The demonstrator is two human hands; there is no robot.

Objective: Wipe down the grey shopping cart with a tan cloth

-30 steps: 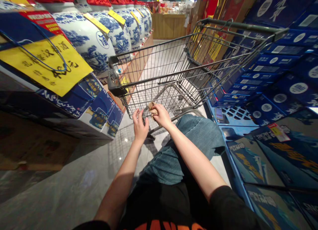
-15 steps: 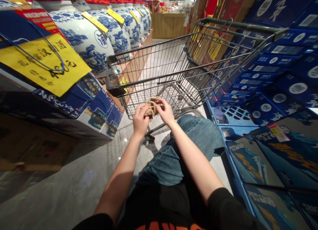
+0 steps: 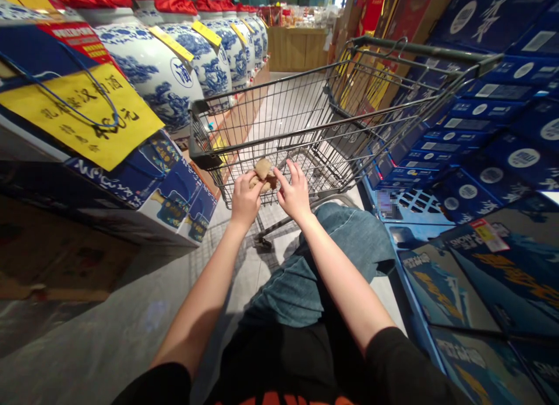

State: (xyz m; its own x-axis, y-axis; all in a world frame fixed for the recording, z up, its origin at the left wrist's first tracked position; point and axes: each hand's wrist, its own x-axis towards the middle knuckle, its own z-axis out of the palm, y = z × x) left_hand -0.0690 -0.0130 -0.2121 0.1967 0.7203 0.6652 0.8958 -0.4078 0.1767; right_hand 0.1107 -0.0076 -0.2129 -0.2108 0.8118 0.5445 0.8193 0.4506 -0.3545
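A crumpled tan cloth (image 3: pixel 263 169) is bunched up in front of me, just above the near side of a wire shopping cart (image 3: pixel 279 138). My left hand (image 3: pixel 245 200) grips the cloth from its left side, fingers bent over it. Beside it on the right, my right hand (image 3: pixel 295 190) is open, its fingers spread and the index fingertip close to the cloth's edge. Whether that fingertip touches the cloth I cannot tell. The cloth's lower part is partly hidden behind the left fingers.
Blue-and-white jars (image 3: pixel 151 73) with red covers line the left. Nearer stands a boxed display with a yellow price sign (image 3: pixel 87 116). Stacked blue boxes (image 3: pixel 484 108) rise on the right, above a blue pallet (image 3: pixel 414 204). My bent knee (image 3: pixel 353 236) is beside the cart.
My right hand has let go of the cloth and moved slightly right, its fingers spreading. The cloth stays in my left hand, now with a bunched end sticking up.
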